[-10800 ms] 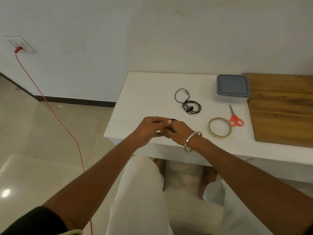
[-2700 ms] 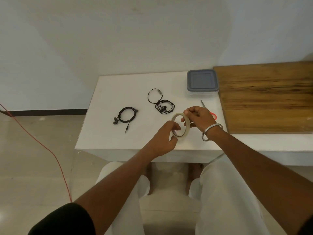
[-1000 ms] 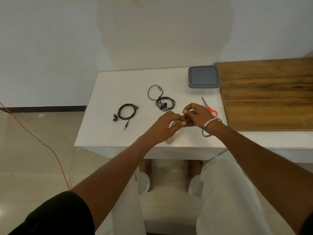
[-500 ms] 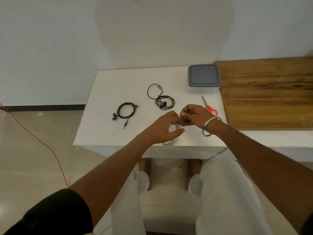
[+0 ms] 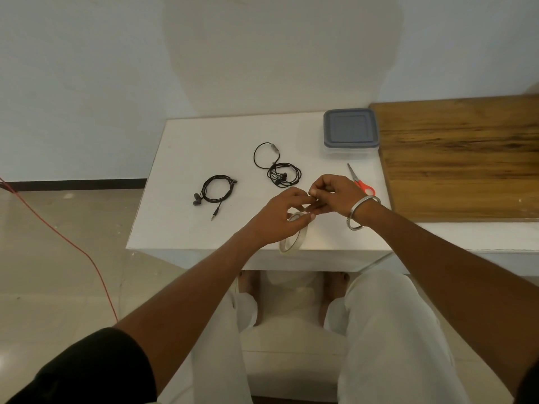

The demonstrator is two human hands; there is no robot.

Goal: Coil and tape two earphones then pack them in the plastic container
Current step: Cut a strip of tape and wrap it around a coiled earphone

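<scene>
Left hand (image 5: 280, 218) lower on the tape roll (image 5: 293, 239) than before, right hand (image 5: 335, 193) seemingly pinching its end.

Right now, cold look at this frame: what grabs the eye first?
The two hands meeting over the front of the white table: the left hand holds the tape roll while the right hand pinches at its edge. Behind them lie two black earphones, the coiled earphone to the left and the looser earphone mid-table. The grey-lidded container sits closed at the back right, beside the wooden board.
</scene>
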